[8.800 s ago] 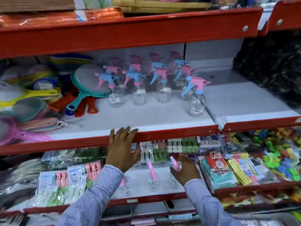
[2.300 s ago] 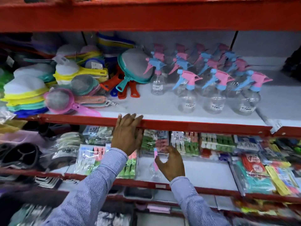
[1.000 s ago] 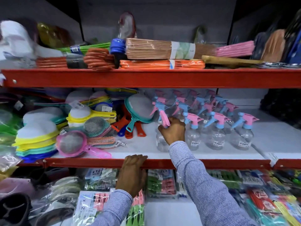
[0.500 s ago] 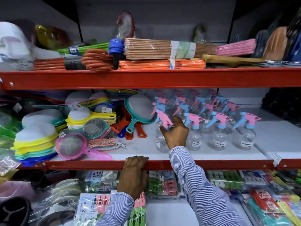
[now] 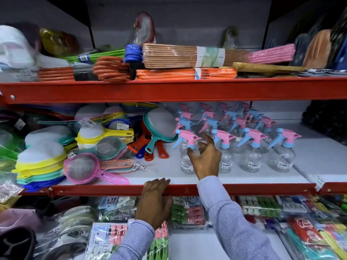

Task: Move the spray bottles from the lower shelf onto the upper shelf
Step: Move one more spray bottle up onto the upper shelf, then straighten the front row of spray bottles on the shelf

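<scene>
Several clear spray bottles [image 5: 251,158] with pink and blue trigger heads stand in rows on the white upper shelf [image 5: 161,172]. One more clear spray bottle [image 5: 185,165] stands upright at the left front of the group. My right hand [image 5: 206,160] is right beside it, fingers spread, thumb close to its neck, with nothing held. My left hand [image 5: 154,203] has its fingers curled over the red front rail [image 5: 93,189] of that shelf. The lower shelf [image 5: 189,244] shows a bare white patch between my arms; no bottle is visible there.
Stacked plastic strainers [image 5: 82,166] and a teal sieve [image 5: 159,126] crowd the shelf left of the bottles. Packs of clothespins [image 5: 187,212] fill the lower shelf. The top shelf holds bundled sticks [image 5: 187,55]. White shelf surface lies right of the bottles.
My right hand carried a spray bottle up from the lower shelf, stood it at the front left of the group, and has now opened its fingers. My left hand stays on the rail.
</scene>
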### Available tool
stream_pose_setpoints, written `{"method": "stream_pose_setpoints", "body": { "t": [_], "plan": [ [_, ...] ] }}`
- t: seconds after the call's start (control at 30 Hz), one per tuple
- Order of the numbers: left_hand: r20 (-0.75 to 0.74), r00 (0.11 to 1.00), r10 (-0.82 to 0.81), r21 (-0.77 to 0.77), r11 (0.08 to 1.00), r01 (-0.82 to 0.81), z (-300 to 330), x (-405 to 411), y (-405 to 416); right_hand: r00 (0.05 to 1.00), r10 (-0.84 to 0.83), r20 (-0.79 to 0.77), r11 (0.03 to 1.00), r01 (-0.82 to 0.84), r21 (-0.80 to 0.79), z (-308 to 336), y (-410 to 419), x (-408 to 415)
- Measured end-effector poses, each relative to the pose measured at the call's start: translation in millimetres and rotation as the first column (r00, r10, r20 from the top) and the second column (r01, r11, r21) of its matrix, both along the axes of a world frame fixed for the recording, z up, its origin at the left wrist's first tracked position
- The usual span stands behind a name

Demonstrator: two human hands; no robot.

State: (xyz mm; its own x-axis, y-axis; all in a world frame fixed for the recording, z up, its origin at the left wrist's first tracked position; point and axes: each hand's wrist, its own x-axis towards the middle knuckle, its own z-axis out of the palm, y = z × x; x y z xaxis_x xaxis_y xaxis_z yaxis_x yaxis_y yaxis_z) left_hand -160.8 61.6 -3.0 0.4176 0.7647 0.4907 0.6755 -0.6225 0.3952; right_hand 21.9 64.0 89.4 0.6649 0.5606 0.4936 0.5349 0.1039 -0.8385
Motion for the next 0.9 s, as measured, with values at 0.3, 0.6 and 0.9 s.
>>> {"method": "stream_pose_setpoints", "body": {
  "t": [0.3, 0.6, 0.9],
  "plan": [
    [0.368, 0.928, 0.065, -0.389, 0.917, 0.091, 45, 47, 35, 0.996, 0.088, 0.018, 0.960, -0.080, -0.268, -54, -30, 27],
    [0.468, 0.883, 0.042, -0.532, 0.811, 0.244, 50, 86, 61, 0.954, 0.292, 0.072, 0.879, -0.239, -0.412, -47, -12, 43],
    [0.450, 0.891, 0.048, -0.466, 0.864, 0.189, 49, 87, 59, 0.960, 0.278, 0.037, 0.892, -0.244, -0.381, -51, -7, 44]
  ]
}}
